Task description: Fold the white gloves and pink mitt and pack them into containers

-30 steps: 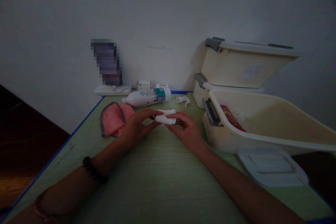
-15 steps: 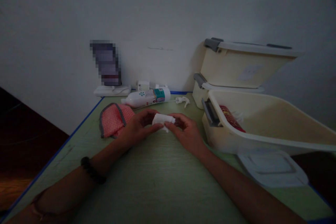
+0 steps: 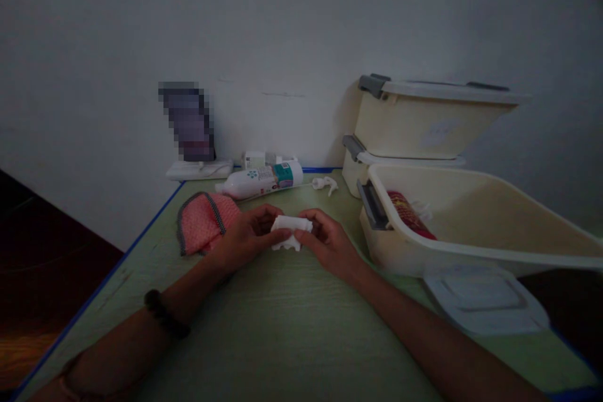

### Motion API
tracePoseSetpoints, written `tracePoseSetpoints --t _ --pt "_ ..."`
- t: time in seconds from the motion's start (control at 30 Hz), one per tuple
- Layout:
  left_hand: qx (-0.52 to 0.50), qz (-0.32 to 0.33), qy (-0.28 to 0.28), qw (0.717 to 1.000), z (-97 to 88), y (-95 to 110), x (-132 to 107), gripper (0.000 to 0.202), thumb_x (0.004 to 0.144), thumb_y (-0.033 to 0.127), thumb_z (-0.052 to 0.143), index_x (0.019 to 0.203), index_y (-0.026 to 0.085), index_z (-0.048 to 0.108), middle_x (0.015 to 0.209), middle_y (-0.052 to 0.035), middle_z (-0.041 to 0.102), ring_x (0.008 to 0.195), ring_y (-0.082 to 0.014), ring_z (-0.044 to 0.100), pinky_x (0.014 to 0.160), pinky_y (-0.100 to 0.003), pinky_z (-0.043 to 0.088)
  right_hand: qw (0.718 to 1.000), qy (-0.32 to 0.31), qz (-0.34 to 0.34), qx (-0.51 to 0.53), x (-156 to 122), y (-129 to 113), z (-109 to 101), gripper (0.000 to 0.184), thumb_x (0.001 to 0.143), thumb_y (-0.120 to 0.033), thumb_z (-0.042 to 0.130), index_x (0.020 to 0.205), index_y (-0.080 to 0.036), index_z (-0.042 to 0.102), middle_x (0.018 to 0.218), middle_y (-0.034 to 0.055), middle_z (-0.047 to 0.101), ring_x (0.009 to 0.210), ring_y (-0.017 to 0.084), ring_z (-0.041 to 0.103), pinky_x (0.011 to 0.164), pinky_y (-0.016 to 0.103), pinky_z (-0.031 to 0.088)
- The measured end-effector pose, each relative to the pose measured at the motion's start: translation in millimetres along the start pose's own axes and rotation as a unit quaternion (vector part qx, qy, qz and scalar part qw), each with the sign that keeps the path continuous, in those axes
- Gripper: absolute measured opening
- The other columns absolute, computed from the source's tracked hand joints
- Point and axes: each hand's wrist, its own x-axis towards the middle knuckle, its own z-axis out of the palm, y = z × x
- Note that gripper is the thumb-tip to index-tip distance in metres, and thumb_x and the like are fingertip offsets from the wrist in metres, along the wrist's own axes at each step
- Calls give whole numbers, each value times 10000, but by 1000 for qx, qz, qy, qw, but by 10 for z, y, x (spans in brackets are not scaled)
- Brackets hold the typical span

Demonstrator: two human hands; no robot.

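The left hand (image 3: 245, 233) and right hand (image 3: 331, 243) pinch a white bundle (image 3: 291, 223) between them. Below spreads the green tabletop (image 3: 292, 320).

The left arm (image 3: 115, 347) wears 1 black beaded bracelet (image 3: 166, 315); 1 thin band (image 3: 65, 384).

White bundle (image 3: 292, 223) between both hands (image 3: 331, 242)

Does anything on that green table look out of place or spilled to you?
Yes: the white bottle lies on its side, and a white pump top lies near its base, not fitted on its neck. Such bottles usually stand upright with the top on, so it looks odd. I see no spill.
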Motion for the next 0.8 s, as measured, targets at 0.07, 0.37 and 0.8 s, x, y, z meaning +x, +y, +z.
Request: tracePoseSetpoints --t 0.07,0.37,0.8 --pt "-5 18 -13 1000 -10 -33 5 220 677 231 692 815 159 536 687 36 577 607 -89 541 538 -193 413 998 -19 -25 -57 -16 -16 -9 184 752 -275 589 911 -202 531 791 -8 564 685 112 536 607 235 437" --pt "-104 14 -46 993 -36 -14 -37 209 686 208 698 855 162 585 730 27 605 621 -85 558 556 -187 415 995 -31 47 82 -4 -83 -3 241 703 -378 654 833 -186 584 652 -36 560 545 84 495 505 209 372" --pt "-65 -11 2 998 8 35 -24 195 716 299 665 822 152 595 655 49 585 526 -58 494 474 -163 354 995 -13 64 76 -3 -38 9 269 671 -342 685 852 -165 591 683 -29 575 568 79 507 527 207 390"
